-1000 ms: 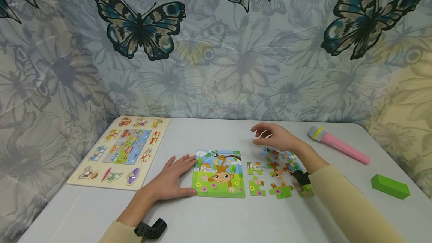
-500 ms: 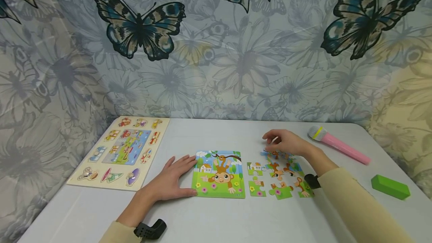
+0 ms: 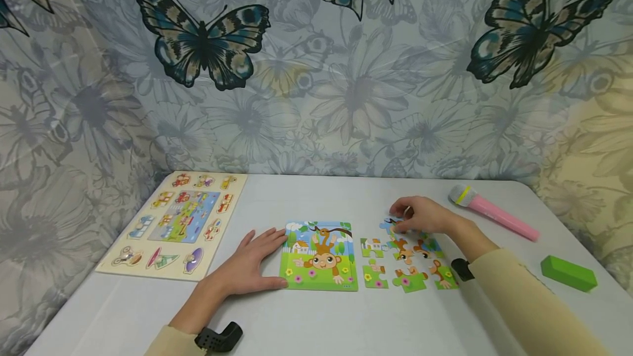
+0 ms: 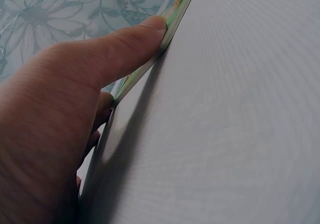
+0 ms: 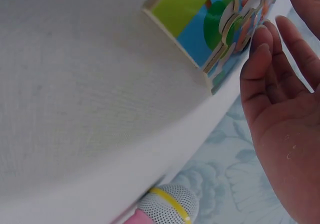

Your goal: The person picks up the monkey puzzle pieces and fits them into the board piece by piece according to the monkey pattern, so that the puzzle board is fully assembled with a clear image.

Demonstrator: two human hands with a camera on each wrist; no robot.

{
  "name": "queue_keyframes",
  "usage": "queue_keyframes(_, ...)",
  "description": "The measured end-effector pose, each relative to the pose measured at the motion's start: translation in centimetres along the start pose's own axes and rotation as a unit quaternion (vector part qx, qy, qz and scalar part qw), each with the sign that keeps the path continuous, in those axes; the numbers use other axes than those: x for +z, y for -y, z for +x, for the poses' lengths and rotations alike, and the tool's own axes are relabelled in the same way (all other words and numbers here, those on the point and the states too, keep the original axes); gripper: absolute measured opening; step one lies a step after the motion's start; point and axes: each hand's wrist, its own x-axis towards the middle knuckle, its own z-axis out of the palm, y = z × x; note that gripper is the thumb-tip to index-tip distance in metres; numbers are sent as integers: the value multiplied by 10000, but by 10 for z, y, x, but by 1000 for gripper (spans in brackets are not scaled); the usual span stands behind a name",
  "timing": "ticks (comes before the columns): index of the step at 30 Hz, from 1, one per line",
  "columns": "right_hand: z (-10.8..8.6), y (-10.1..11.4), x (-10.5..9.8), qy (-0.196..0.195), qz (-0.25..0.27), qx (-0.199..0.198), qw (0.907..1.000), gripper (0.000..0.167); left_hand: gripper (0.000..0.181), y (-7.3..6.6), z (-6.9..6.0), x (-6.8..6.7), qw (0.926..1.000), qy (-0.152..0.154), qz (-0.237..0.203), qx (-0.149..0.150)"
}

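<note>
My left hand lies spread beside a square picture board of a monkey, its thumb and fingertips touching the left edge. In the left wrist view the thumb rests on the board's edge. Right of the board lie several loose jigsaw pieces, among them a house piece and a flower piece. Over the back pieces hovers my right hand, fingers loosely curved around a blue piece. The right wrist view shows its fingertips close to the pieces; no clear pinch is visible.
A large cream puzzle board with vehicle and toy pictures lies at the left. To the right are a pink toy microphone and a green block. A butterfly-print cloth hangs behind the white table.
My right hand has moved right and down onto the back jigsaw pieces, its fingers coming lower. The left hand stays against the monkey board.
</note>
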Motion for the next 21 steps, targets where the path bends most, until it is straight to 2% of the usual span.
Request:
queue_keyframes(5,-2,-1,1,-3,-226,-119,9997,39,92,0,0,0,10000,21,20,0)
queue_keyframes(11,-4,-1,2,-26,-388,-79,9992,33,92,-2,2,0,10000,79,41,-19)
queue_keyframes(21,-2,0,6,-121,-381,-176,9990,31,92,-1,0,-1,9999,97,45,-46)
